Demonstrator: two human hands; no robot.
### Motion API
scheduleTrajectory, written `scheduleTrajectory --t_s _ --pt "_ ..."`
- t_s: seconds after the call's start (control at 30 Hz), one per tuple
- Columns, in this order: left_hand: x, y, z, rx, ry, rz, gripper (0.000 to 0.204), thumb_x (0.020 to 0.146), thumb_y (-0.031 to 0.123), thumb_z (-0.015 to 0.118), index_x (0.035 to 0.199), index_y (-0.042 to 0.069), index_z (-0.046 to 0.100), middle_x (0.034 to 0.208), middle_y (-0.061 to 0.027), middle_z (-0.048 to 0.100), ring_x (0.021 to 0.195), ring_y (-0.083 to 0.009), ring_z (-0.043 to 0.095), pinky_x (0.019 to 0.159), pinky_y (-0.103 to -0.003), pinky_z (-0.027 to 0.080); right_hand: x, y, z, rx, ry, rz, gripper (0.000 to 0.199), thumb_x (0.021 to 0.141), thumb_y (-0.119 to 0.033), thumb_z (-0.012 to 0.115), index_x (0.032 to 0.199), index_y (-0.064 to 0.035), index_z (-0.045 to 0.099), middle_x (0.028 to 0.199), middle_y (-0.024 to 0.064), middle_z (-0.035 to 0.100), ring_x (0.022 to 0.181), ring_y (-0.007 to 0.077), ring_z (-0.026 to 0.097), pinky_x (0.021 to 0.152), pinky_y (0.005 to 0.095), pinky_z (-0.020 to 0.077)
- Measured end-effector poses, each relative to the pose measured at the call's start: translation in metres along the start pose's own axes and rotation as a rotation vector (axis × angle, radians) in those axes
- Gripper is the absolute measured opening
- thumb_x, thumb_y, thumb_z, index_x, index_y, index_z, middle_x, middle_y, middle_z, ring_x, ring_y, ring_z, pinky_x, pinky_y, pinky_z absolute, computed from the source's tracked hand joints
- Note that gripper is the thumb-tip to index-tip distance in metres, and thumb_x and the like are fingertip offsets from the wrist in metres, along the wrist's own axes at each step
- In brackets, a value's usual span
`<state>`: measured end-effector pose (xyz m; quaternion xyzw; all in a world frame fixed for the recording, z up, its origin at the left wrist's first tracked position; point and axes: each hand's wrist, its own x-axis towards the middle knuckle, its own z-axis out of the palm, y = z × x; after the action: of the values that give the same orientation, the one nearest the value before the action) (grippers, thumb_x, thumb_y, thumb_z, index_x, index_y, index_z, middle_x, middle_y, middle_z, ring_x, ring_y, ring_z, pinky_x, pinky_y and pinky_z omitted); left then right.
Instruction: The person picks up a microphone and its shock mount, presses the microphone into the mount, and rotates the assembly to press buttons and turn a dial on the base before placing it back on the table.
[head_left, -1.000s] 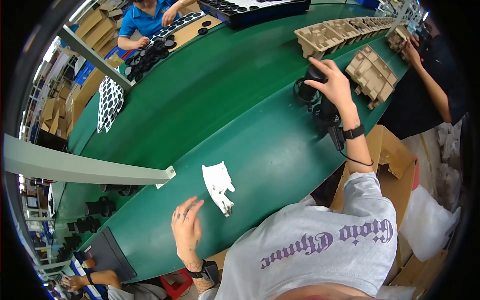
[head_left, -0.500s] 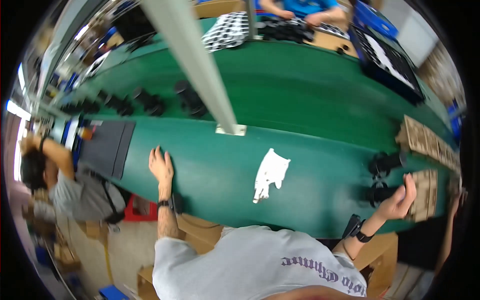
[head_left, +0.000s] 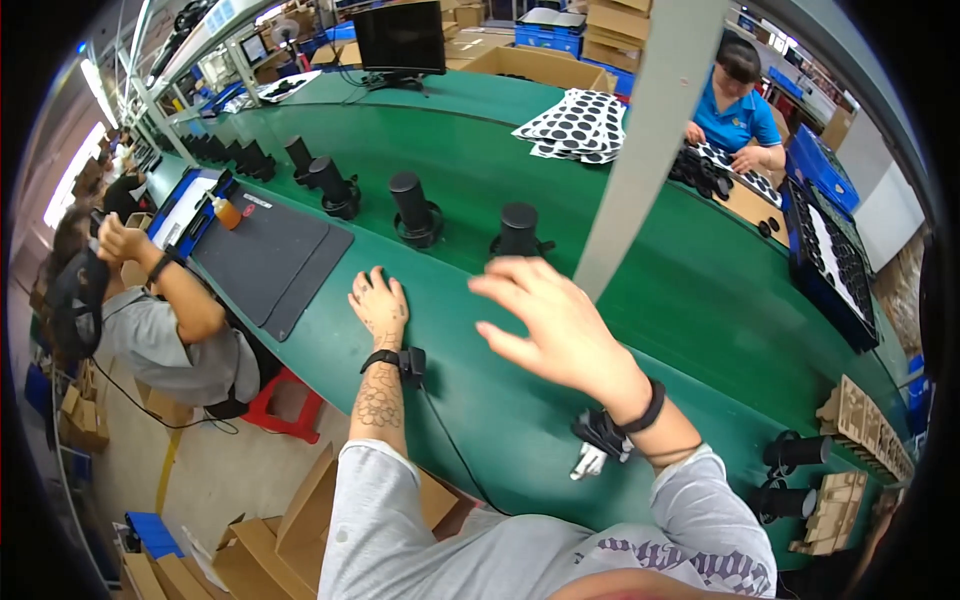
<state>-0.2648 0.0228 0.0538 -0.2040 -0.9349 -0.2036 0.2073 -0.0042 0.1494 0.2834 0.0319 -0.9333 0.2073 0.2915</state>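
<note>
Hovering open right hand (head_left: 555, 325) near black cylinder (head_left: 518, 229).

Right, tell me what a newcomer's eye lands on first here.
The right hand, open and raised mid-air over the long green table, dominates the centre. The left hand lies flat on the table's near edge. Behind both, black cylindrical devices stand in a row, and a grey post slants across the view.

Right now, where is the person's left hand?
In the head view, the left hand lies flat on the green belt, left of centre, beside the dark mat.
</note>
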Motion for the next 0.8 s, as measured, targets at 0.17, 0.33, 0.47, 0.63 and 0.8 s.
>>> scheduleTrajectory --t_s 0.17,0.33,0.47,0.63,0.8 --pt "0.005 0.001 -0.006 0.002 -0.059 -0.032 0.040 0.088 0.030 0.050 0.123 0.009 0.053 0.130 -0.0183 0.048 0.126 -0.0326 0.040 0.106 -0.052 0.026 0.069 0.076 0.087 -0.485 0.132 0.430 0.042 0.077 -0.030 0.066 0.112 -0.0068 0.061 0.113 0.0136 0.057 0.110 0.0330 0.051 0.090 0.0468 0.0419" --pt "0.010 0.006 0.000 -0.010 -0.056 -0.025 0.040 0.089 0.030 0.050 0.122 0.008 0.053 0.130 -0.0189 0.047 0.126 -0.0330 0.039 0.107 -0.053 0.026 0.085 0.147 0.105 -0.596 0.167 0.723 0.031 0.077 -0.025 0.064 0.105 -0.0124 0.064 0.095 0.0036 0.065 0.101 0.0269 0.055 0.074 0.0479 0.0449" --pt "0.009 0.001 0.001 -0.012 -0.061 -0.023 0.040 0.089 0.029 0.050 0.122 0.007 0.052 0.129 -0.0187 0.047 0.126 -0.0327 0.039 0.107 -0.053 0.026 0.107 0.143 0.131 -0.448 0.310 0.450 0.031 0.081 -0.014 0.059 0.112 -0.0144 0.060 0.095 0.0059 0.064 0.089 0.0289 0.062 0.069 0.0448 0.0504" --pt "0.007 -0.005 0.001 -0.003 -0.050 -0.030 0.041 0.089 0.029 0.049 0.123 0.006 0.051 0.130 -0.0194 0.046 0.127 -0.0328 0.038 0.107 -0.054 0.025 0.129 0.112 0.136 -0.314 0.150 0.359 0.057 0.079 -0.030 0.068 0.131 -0.0182 0.048 0.098 0.0094 0.062 0.087 0.0304 0.064 0.071 0.0423 0.0528" --pt "0.008 -0.003 -0.005 0.001 -0.061 -0.041 0.042 0.089 0.030 0.050 0.124 0.006 0.051 0.130 -0.0208 0.046 0.127 -0.0336 0.038 0.107 -0.053 0.025 0.174 0.086 0.134 -0.355 -0.075 0.363 0.079 0.067 -0.052 0.075 0.133 -0.0182 0.046 0.101 0.0196 0.061 0.091 0.0364 0.063 0.078 0.0431 0.0527"
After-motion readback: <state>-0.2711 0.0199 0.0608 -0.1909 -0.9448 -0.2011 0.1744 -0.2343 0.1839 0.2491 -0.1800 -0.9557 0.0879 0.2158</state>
